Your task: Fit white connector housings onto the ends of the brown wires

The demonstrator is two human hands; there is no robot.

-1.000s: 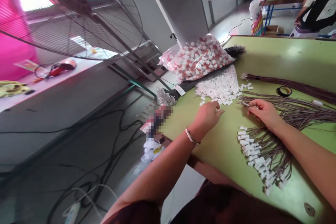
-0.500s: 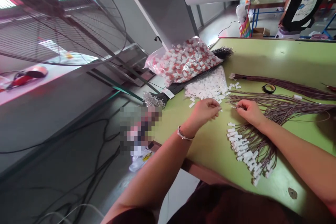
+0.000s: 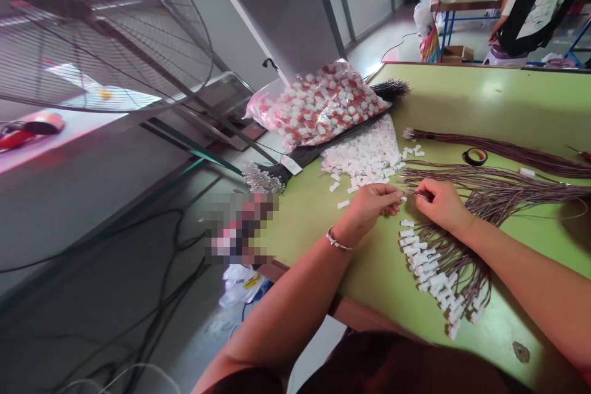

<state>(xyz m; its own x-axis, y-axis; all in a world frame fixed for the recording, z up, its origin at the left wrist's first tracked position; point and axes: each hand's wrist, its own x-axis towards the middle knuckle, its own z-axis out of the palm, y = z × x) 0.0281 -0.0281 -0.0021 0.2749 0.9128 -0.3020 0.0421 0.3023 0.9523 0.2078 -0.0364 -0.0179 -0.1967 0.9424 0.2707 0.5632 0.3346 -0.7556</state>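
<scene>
My left hand (image 3: 376, 206) pinches a small white connector (image 3: 404, 199), most of it hidden by the fingertips. Facing it, my right hand (image 3: 438, 203) is closed on thin brown wires whose ends point toward the connector; the two hands almost meet. Beneath and beside my right wrist spreads a bundle of brown wires (image 3: 508, 188). Nearer my body lie several wires with white connectors (image 3: 431, 274) on their ends, fanned over the green table (image 3: 369, 283). Behind my left hand is a heap of loose white connectors (image 3: 362, 157), partly in a clear bag.
A clear bag of white and orange parts (image 3: 327, 104) rests on black wire bundles (image 3: 281, 172). Black tape (image 3: 474, 156) lies near another tied brown bundle (image 3: 498, 148). A large fan (image 3: 106, 31) stands at the left. In the background, a person (image 3: 530, 15) is partly visible.
My left hand has moved right, bringing the connector close to the wire ends in my right hand. A loose connector now shows left of the heap, and the view has shifted slightly.
</scene>
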